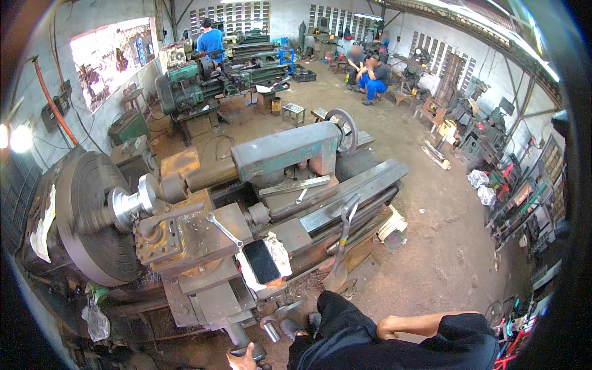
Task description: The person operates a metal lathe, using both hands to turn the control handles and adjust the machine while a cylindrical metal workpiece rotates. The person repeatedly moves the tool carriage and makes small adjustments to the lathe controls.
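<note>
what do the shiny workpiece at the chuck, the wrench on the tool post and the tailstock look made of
Workpiece: bare metal with a machined finish, going by its bright silvery reflections; steel or aluminium, can't tell.
Wrench: probably steel, smooth with a grey sheen.
Tailstock: likely cast iron, its green paint worn to dull grey-brown.

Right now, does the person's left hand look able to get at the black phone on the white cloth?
Probably yes: nothing covers the phone on its cloth, and it looks within reach. The left hand would likely first have to leave the dark handle it appears to touch.
</note>
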The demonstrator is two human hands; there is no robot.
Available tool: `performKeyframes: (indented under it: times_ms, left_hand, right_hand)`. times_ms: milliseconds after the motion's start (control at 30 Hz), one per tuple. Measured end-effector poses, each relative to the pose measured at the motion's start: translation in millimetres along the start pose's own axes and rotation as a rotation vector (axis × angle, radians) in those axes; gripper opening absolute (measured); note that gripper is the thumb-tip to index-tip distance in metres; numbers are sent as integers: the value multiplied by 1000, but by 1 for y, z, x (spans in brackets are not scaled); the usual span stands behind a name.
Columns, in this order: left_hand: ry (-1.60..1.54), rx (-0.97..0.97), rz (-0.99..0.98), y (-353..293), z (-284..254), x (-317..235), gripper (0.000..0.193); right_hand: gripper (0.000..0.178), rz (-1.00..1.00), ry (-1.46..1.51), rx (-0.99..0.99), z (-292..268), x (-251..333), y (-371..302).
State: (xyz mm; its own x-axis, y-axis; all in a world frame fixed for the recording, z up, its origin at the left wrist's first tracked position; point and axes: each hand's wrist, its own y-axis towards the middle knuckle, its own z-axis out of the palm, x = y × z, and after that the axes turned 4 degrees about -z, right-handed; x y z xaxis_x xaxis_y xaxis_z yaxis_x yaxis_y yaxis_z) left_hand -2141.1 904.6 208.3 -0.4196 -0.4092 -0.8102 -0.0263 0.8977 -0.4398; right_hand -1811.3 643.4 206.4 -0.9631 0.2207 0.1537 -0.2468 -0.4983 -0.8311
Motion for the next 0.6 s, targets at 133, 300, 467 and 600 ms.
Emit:
performKeyframes:
  times_ms: [133,300,467,600]
  left_hand:
    - [36,-36,96,-1,0,0,59]
    - [-131,-22,35,-11,0,-10,59]
    - [-220,16,-36,-19,0,-27,60]
    - [82,-56,11,-15,-2,-31,58]
  right_hand:
    - [70,47,-105,97,-10,-1,7]
    - [66,138,-182,157,-16,-1,17]
    - [58,143,-76,143,-12,1,11]
    - [54,215,-149,22,-6,5,11]
